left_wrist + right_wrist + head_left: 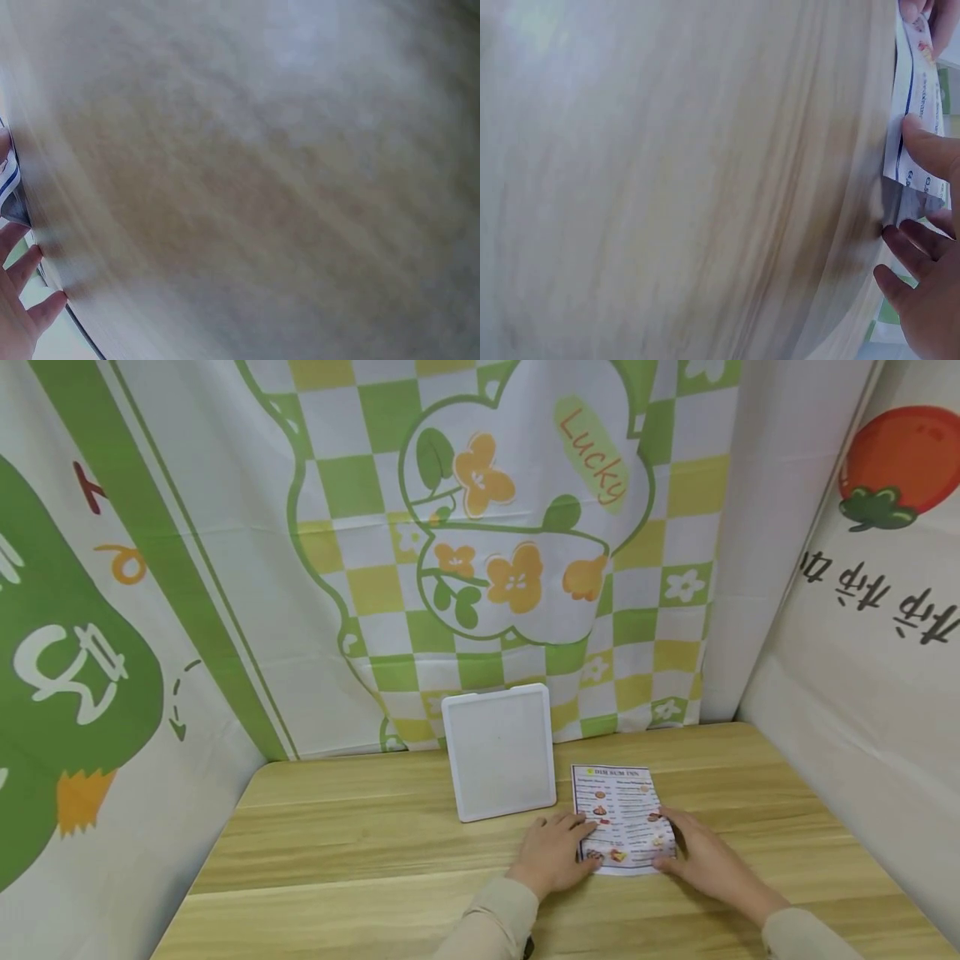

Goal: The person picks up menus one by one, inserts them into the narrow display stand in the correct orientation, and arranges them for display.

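A printed menu sheet point(622, 814) headed "DIM SUM INN", with small food pictures, lies close over the wooden table. My left hand point(551, 852) holds its left edge, thumb near the lower corner. On the other side, my right hand point(708, 856) grips the right edge, its thumb point(926, 146) on the printed face and the fingers lower, beside the raised edge. The paper point(922, 90) bows up a little there. In the left wrist view only a strip of the sheet point(9, 180) shows, between thumb and fingers. Behind the left hand, a white-framed rectangular board point(500, 753) stands upright.
The wood-grain table point(337, 843) reaches back to a hanging cloth point(360, 577) with green and yellow checks and flowers. Printed white cloths close off the left and right sides, one showing a tomato-like fruit point(900, 464).
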The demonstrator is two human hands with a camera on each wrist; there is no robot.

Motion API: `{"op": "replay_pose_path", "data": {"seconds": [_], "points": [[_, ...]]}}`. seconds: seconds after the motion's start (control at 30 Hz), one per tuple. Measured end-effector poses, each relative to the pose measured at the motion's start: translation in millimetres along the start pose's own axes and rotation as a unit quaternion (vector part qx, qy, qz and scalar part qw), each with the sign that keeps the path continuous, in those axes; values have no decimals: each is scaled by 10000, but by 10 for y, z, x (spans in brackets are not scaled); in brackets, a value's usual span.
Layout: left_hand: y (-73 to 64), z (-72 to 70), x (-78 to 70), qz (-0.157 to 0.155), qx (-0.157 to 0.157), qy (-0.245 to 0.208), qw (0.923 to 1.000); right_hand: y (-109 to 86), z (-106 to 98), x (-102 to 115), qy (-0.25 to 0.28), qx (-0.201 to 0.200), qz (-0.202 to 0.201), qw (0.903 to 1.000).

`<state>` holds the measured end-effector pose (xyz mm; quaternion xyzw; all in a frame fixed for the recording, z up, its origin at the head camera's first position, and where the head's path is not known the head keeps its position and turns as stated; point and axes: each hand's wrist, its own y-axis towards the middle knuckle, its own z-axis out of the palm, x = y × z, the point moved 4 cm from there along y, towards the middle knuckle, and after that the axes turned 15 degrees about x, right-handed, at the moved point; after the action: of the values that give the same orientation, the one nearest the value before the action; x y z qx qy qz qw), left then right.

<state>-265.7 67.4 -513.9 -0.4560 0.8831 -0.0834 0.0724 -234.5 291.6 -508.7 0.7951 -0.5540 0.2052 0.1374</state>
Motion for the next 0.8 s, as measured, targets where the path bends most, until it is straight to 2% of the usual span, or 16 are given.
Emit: {"op": "replay_pose_path", "data": {"seconds": [0.2,0.3,0.4,0.53,0.63,0.8], "points": [[-10,-5,-12,-32,4,-21,10000,35,12,29,737,20,364,9966],[-5,-1,-19,-20,31,-12,10000,68,7,36,1297,-54,623,9896],[-6,1,-17,-38,72,-33,10000,107,-8,44,1757,-338,876,9800],[-15,7,-19,-127,94,-145,9998,144,-28,46,1844,-688,1247,9725],[-36,2,-29,-205,86,-318,9992,159,-34,39,1887,-759,1463,9681],[-87,-54,-25,-364,-253,-888,9951,159,-41,25,2361,-700,1503,9575]]}}
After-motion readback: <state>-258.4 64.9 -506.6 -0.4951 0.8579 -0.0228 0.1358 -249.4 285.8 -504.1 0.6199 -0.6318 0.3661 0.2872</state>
